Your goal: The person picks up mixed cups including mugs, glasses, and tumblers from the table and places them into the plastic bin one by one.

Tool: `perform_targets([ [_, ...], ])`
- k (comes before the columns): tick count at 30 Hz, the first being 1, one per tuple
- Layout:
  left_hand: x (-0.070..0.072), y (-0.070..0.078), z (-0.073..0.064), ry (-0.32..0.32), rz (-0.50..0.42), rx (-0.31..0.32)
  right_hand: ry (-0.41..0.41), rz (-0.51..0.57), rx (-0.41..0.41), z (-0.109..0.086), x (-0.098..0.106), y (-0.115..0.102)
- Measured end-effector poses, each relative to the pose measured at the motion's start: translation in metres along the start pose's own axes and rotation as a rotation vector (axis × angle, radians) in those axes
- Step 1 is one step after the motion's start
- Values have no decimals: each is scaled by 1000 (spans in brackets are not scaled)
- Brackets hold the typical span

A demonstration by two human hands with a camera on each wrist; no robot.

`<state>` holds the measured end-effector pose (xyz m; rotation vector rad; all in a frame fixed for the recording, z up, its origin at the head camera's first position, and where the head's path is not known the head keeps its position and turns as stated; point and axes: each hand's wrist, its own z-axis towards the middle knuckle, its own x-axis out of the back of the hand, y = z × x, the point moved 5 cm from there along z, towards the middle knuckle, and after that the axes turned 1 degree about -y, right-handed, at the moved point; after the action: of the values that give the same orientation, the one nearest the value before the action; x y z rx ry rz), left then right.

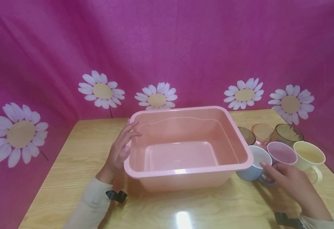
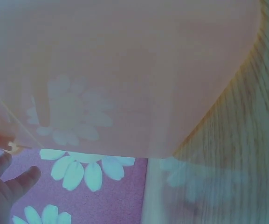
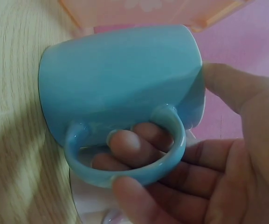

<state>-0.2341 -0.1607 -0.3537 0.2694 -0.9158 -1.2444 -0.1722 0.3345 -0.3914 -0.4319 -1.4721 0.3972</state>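
Observation:
A blue mug [image 1: 248,174] stands upright beside the right end of a pink plastic basin [image 1: 184,173]. My right hand [image 1: 291,183] holds this mug by its handle [image 3: 125,176]. In the right wrist view, fingers curl through and around the handle, while the thumb [image 3: 232,84] touches the mug's rim. On the other side, my left hand [image 1: 118,151] rests at the basin's left rim, its fingers loosely extended over the edge. The left wrist view shows mostly the basin's outer wall [image 2: 125,56], with two fingertips low at the left.
Right of the blue mug stand a pink mug [image 1: 282,153] and a yellow mug [image 1: 308,156]. Behind them are an orange-tinted glass cup [image 1: 262,132] and two dark-tinted ones [image 1: 288,133]. A magenta flowered cloth [image 1: 184,57] hangs behind the wooden table [image 1: 69,162].

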Motion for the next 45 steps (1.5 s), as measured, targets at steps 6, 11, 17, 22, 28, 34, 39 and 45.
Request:
perform_targets([
  [6, 2, -1, 12, 5, -12, 2, -8, 22, -6, 10, 6, 0],
  [11, 3, -2, 12, 10, -33, -2, -52, 39, -23, 10, 4, -1],
  [17, 0, -2, -1, -4, -86, -17, -84, 51, -42, -1, -6, 1],
  [22, -1, -4, -3, 1, -55, -38, -84, 90, -63, -3, -9, 6],
  [28, -1, -6, -2, 3, -42, -42, -85, 96, -68, -2, -9, 7],
  [34, 0, -5, 0, 3, -37, -43, -70, 92, -57, 0, -9, 6],
  [39, 0, -4, 0, 4, -39, -30, -67, 112, -46, 1, -11, 5],
  [45, 0, -2, -1, 10, -28, -44, -119, 162, -72, 1, -15, 6],
])
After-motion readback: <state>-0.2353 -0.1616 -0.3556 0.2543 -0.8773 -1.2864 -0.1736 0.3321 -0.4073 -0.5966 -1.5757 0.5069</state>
